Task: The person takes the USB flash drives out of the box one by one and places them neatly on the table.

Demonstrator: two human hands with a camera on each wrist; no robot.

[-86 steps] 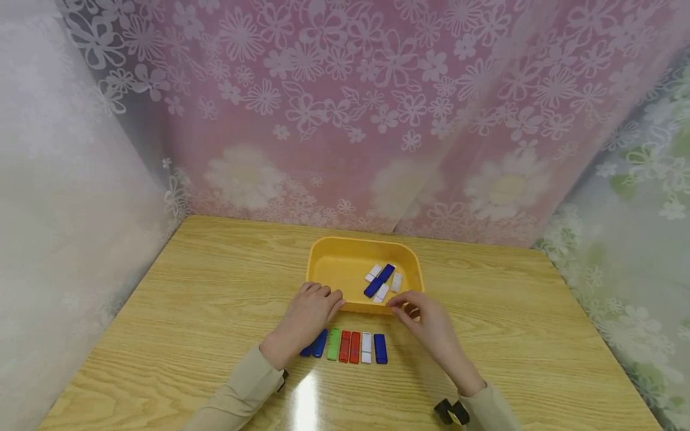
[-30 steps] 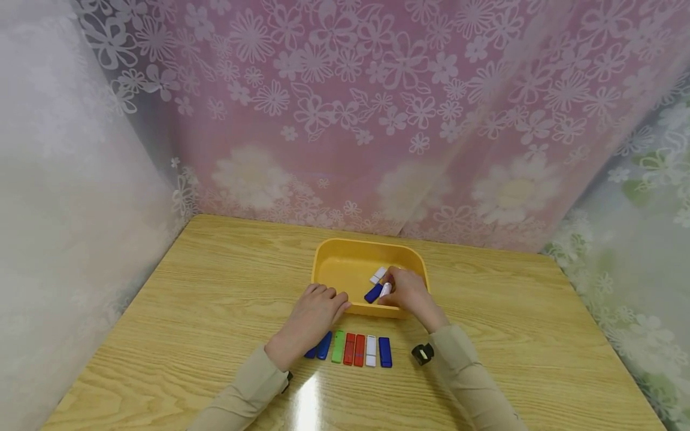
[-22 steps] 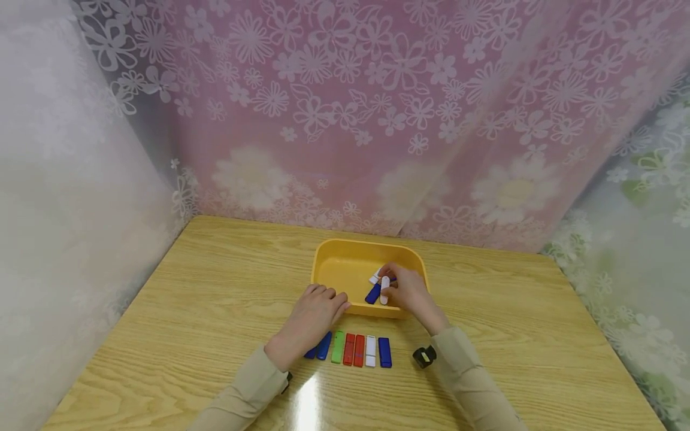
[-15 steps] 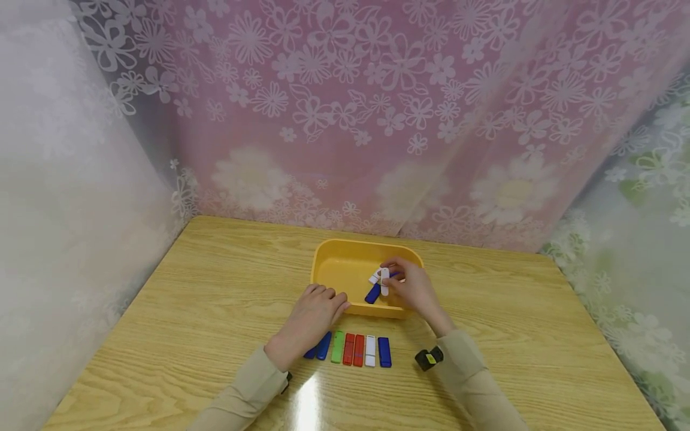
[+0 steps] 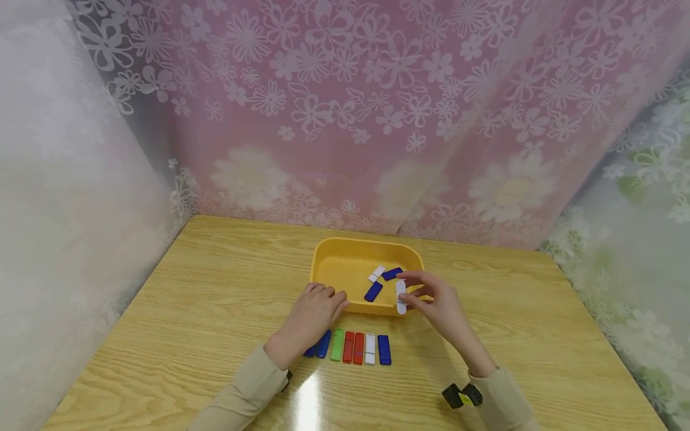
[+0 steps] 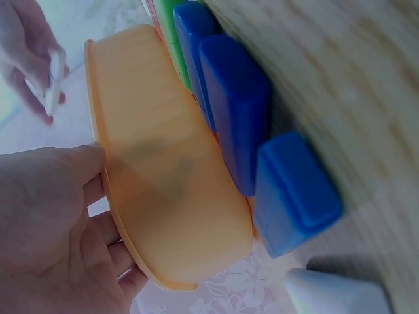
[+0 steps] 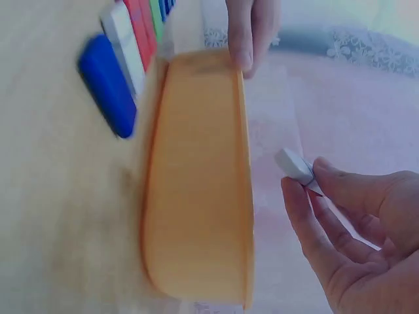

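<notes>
In the head view my right hand (image 5: 439, 302) pinches a white USB stick (image 5: 401, 297) between thumb and fingers, above the front right edge of the yellow bin (image 5: 339, 272). The right wrist view shows this white stick (image 7: 296, 167) at the fingertips, apart from the bin wall. My left hand (image 5: 309, 314) grips the bin's front rim, thumb at the edge and fingers curled over to the inside, as the left wrist view also shows. Inside the bin lie a white stick (image 5: 377, 273) and two dark blue ones (image 5: 374, 291), (image 5: 393, 273).
A row of sticks lies before the bin: dark blue (image 5: 384, 350), white (image 5: 369, 349), two red (image 5: 353, 348), green (image 5: 336, 345) and blue (image 5: 323, 344). More blue ones and a white piece (image 6: 337, 294) appear in the left wrist view. Wooden table; curtains around.
My right hand has picked the white stick up from the bin and drawn it right and toward the front rim. A dark blue stick inside has shifted. The left hand stays put.
</notes>
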